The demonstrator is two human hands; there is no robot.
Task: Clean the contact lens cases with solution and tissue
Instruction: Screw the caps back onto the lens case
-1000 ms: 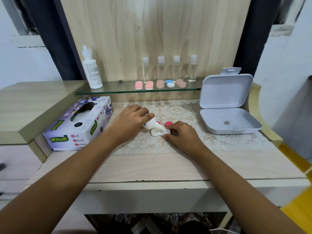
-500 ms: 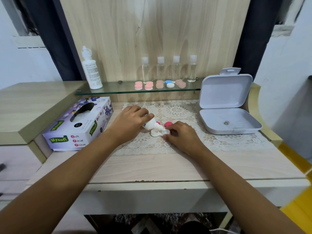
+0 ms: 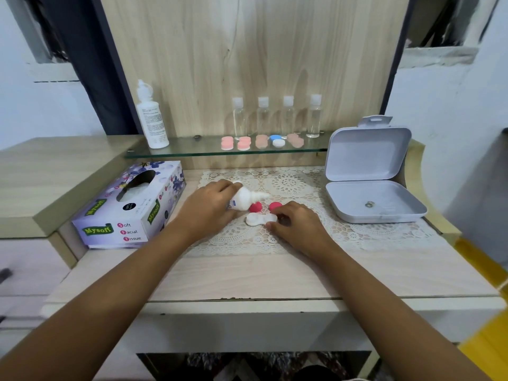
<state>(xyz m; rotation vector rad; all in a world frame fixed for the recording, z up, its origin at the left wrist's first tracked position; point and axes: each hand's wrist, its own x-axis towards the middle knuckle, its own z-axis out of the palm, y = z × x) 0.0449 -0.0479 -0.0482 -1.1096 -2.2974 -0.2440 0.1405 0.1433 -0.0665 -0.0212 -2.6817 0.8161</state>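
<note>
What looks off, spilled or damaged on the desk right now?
No spill visible. The white lens case lies open on the lace mat, two red caps off beside it, as expected mid-clean. Only oddity: a small metal ring loose in the open grey box.

My left hand (image 3: 209,207) is gripping a small white solution bottle (image 3: 243,200), tipping it sideways with its nozzle pointing right. Just in front of the nozzle, an uncapped white contact lens case (image 3: 259,218) is lying flat on the lace mat (image 3: 302,188), and my right hand (image 3: 295,224) is pinching its right end. Two pink caps (image 3: 255,207) are sitting just behind the case. A purple floral tissue box (image 3: 132,207) is lying on the surface to the left, with white tissue showing in its opening.
</note>
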